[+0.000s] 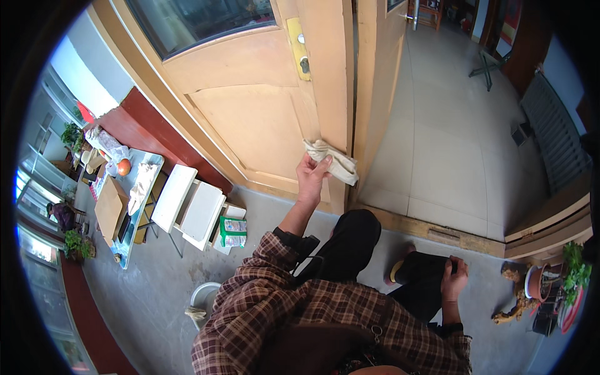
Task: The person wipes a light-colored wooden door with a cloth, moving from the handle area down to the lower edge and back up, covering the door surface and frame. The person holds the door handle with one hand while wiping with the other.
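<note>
My left hand (pixel 310 177) pinches a folded off-white cloth (pixel 340 166) between thumb and fingers. The cloth lies against the lower edge area of a tan wooden door (pixel 248 122), below its brass lock plate (pixel 298 49). My right hand (pixel 454 280) rests at my bent knee in black trousers, thumb and curled fingers a little apart, with no object seen in it. A grey-white bucket (pixel 201 295) stands on the floor at my left, with a pale cloth (pixel 195 313) over its rim.
To the left are a white drawer unit (pixel 199 211), green-white packets (pixel 233 231) and a cluttered folding table (pixel 152 161). A wooden threshold (pixel 422 227) crosses the doorway before me. Potted plants (pixel 539 283) and a gnarled root (pixel 515 309) stand at right. Another person (pixel 63 215) is far left.
</note>
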Demonstrator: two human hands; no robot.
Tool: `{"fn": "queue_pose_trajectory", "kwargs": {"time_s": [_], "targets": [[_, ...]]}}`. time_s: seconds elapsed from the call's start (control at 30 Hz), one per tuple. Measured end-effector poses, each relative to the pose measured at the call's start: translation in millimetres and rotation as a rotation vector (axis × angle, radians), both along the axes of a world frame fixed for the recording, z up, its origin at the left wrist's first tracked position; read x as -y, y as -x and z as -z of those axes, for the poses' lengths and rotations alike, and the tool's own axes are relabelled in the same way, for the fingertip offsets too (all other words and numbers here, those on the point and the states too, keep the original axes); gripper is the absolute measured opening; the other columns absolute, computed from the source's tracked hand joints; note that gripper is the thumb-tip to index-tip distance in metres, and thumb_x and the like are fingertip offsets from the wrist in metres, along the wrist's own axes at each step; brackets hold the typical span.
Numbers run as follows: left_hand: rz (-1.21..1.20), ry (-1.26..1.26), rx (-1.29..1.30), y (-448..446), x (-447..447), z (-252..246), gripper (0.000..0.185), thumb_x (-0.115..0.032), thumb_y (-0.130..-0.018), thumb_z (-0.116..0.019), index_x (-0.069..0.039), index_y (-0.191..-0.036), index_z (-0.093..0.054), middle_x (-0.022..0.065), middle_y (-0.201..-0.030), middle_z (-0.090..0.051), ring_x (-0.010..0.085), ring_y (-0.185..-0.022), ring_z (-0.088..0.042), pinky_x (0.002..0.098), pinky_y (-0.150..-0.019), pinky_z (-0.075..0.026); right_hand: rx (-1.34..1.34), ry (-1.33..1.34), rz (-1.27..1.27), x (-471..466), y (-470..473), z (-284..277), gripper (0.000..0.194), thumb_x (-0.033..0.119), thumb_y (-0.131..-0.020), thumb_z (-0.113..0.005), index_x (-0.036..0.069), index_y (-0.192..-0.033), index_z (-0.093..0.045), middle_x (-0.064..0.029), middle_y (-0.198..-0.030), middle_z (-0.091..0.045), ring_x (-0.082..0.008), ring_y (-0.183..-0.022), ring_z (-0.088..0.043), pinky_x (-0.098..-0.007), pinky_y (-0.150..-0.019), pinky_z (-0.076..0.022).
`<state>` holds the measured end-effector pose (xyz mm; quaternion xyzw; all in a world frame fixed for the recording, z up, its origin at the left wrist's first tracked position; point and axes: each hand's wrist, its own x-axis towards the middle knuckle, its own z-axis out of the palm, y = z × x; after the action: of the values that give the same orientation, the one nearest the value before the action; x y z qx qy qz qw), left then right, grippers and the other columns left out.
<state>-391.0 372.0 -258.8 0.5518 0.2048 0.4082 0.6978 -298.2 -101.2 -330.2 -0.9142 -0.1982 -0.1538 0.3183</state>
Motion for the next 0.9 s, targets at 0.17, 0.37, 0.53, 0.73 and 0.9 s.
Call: {"fn": "queue_pose_trajectory", "kwargs": {"time_s": [0.17,0.37,0.53,0.73,0.9], "targets": [[-0.423,-0.914,0.106,-26.2,12.8,-84.1,0.04,-0.005,-0.079,-0.072,-0.005,-0.118,-0.064,0.0079,-0.095,-0.061,0.0177,-0.081,-0.061,0.0308,-0.068,-0.052,-0.028,-0.042,0.005,2.3,-0.6,2.3,0.013,0.016,-0.087,-0.067,0.006,-0.096,-0.068,-0.0119,-0.092,-0.069,-0.0337,-0.089,-0.062,-0.0429,-0.082,-0.0492],[-0.658,-1.377,0.04,-49.4,7.8,-74.4,0.053,-0.001,-0.07,-0.069,-0.008,-0.122,-0.067,0.0103,-0.099,-0.058,0.0257,-0.079,-0.057,0.0346,-0.067,-0.049,-0.028,-0.063,0.008,4.6,-0.1,3.4,0.014,0.017,-0.089,-0.066,0.006,-0.097,-0.068,-0.0124,-0.091,-0.069,-0.0333,-0.089,-0.062,-0.0421,-0.081,-0.0498],[-0.591,-1.419,0.009,-42.8,-2.3,-29.7,0.049,-0.001,-0.071,-0.069,-0.01,-0.119,-0.068,0.0087,-0.098,-0.058,0.0254,-0.079,-0.056,0.0343,-0.066,-0.048,-0.073,-0.076,0.011,5.4,0.6,0.3,0.015,0.017,-0.089,-0.065,0.006,-0.098,-0.068,-0.0126,-0.092,-0.068,-0.0335,-0.089,-0.062,-0.042,-0.08,-0.0501],[-0.336,-1.505,-0.215,-8.1,-8.6,41.4,0.043,0.002,-0.075,-0.065,-0.009,-0.115,-0.07,0.0101,-0.095,-0.061,0.0272,-0.083,-0.061,0.0345,-0.072,-0.052,-0.069,-0.051,0.035,6.1,3.1,1.8,0.015,0.018,-0.09,-0.065,0.007,-0.098,-0.068,-0.0128,-0.094,-0.068,-0.0338,-0.092,-0.063,-0.0424,-0.083,-0.0502],[-0.191,-1.037,-0.411,50.5,-21.2,86.1,0.042,0.002,-0.079,-0.06,-0.009,-0.12,-0.067,0.0113,-0.098,-0.065,0.0302,-0.092,-0.064,0.0368,-0.084,-0.052,-0.005,-0.073,0.018,9.0,2.0,7.9,0.015,0.019,-0.09,-0.065,0.007,-0.099,-0.068,-0.0115,-0.093,-0.069,-0.0336,-0.092,-0.063,-0.0422,-0.084,-0.0503]]}}
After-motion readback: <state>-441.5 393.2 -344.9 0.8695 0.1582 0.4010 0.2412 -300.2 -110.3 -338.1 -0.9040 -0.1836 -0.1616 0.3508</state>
